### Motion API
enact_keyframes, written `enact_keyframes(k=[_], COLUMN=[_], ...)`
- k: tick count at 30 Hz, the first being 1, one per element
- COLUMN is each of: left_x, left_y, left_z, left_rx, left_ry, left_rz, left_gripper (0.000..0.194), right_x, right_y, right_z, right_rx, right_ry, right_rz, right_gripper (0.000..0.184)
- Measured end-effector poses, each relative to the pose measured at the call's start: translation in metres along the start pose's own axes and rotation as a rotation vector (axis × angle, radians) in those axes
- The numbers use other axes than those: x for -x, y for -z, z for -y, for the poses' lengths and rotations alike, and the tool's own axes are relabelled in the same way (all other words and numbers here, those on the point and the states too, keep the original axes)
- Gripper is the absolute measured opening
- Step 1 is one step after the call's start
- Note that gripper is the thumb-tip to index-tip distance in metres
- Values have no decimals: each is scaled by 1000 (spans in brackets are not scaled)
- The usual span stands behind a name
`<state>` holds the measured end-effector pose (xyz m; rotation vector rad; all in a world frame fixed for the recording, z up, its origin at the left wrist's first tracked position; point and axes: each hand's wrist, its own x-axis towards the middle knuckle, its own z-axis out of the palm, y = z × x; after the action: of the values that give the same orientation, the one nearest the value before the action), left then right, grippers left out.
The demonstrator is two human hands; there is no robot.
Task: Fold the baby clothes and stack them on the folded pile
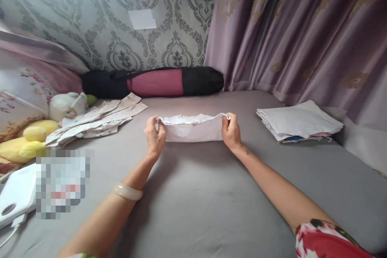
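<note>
1. The grey-sheeted bed (pixel 196 201) fills the near and middle scene.
2. A purple curtain (pixel 290 28) with gold motifs hangs at the far right, beside the patterned wall (pixel 96 16) at the far side.
3. A long black and maroon bag (pixel 155 82) lies along the bed's far edge.
4. On the right, a stack of folded cloth (pixel 299 120) lies on the sheet, white on top.
5. On the left, pale printed clothes (pixel 101 119) lie loosely layered, near a yellow plush toy (pixel 18 147).
6. The white garment (pixel 192 132) is at the middle of the scene, stretched sideways between both hands; whether its lower edge touches the sheet, I cannot tell.
7. The left hand (pixel 155 135) grips its left upper corner, fingers closed; the right hand (pixel 232 132) likewise pinches the right one.
8. A pale bangle (pixel 128 191) circles the left forearm.
</note>
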<state>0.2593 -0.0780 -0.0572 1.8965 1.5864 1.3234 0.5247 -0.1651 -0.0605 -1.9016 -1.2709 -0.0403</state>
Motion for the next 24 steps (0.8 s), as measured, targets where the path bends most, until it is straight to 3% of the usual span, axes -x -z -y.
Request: enact_keyframes(k=[12, 15, 20, 24], left_x=[-18, -24, -34, -41], left_y=[-30, -36, -46, -48], left_z=[2, 6, 20, 30], left_rx=[-164, -228, -371, -425], left_ry=[89, 125, 196, 190], left_rz=[-17, 46, 254, 304], left_gripper=[22, 24, 27, 28], right_x=[-21, -29, -38, -41], right_y=[-23, -28, -34, -37], right_z=[-6, -10, -16, -19], right_rx=[177, 246, 338, 315], right_ry=[-39, -47, -104, -172], right_rz=[61, 135, 319, 316], right_gripper=[39, 37, 31, 32])
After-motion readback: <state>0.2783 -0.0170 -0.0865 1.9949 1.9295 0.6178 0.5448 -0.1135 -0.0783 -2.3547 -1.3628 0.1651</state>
